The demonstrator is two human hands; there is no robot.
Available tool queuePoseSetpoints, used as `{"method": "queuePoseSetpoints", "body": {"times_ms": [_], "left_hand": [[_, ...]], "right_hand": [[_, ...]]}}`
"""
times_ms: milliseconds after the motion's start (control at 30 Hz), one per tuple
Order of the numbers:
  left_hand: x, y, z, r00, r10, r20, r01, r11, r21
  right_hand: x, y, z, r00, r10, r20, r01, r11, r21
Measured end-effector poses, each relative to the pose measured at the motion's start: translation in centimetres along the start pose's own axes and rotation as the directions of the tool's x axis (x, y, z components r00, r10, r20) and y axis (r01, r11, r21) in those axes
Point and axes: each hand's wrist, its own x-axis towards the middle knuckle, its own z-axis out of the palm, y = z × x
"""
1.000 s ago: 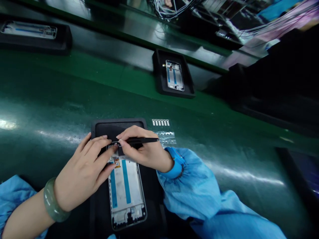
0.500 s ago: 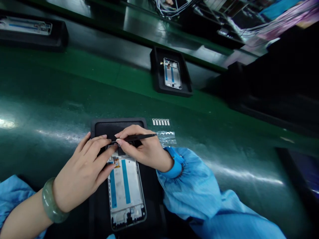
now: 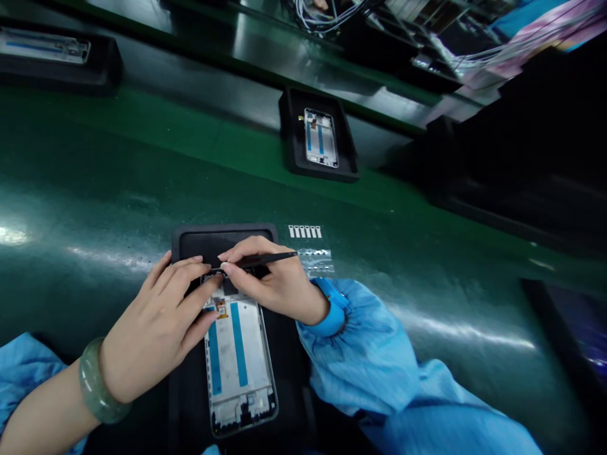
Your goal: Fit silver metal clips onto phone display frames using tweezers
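Though our right hand [image 3: 272, 278] tilted its pinched black rod [image 3: 279, 256], we still work the silver rectangular frame [image 3: 253, 357], left hand [image 3: 159, 319] grip unclear.

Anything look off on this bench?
Nothing looks plainly spilled or broken. One small oddity: a gold-colored tab juts left from the upper-middle phone frame, possibly normal. The left hand hides part of the near phone frame.

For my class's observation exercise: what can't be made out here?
In the head view:
Dark tool: tip too small, crowded by the right hand.
Near phone frame: upper left corner behind the left hand.
Upper-left tray: cut off by the left edge.
Orange part: markings too small.
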Motion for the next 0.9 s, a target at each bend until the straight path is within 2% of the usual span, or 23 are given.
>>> {"method": "queuePoseSetpoints", "body": {"times_ms": [233,400,633,800,900], "left_hand": [[0.07,-0.07,-0.01,1.0,0.008,-0.007,-0.008,1.0,-0.009],[0.06,-0.03,-0.01,1.0,0.004,-0.005,-0.004,1.0,-0.01],[0.07,0.06,0.06,1.0,-0.007,-0.002,0.007,1.0,0.009],[0.09,0.06,-0.05,1.0,-0.009,0.003,0.009,1.0,0.007],[0.07,0.03,-0.24,1.0,0.002,0.01,-0.002,1.0,-0.009]], "right_hand": [[-0.05,-0.02,0.14,1.0,-0.009,0.027,0.009,1.0,0.013],[-0.17,0.0,0.1,0.997,-0.072,0.015,0.072,0.997,0.012],[-0.35,-0.22,0.35,0.985,-0.172,0.029,0.174,0.982,-0.071],[0.1,-0.51,0.25,0.993,-0.106,0.049,0.112,0.986,-0.126],[0.63,-0.86,0.06,0.993,-0.044,0.105,0.063,0.981,-0.184]]}}
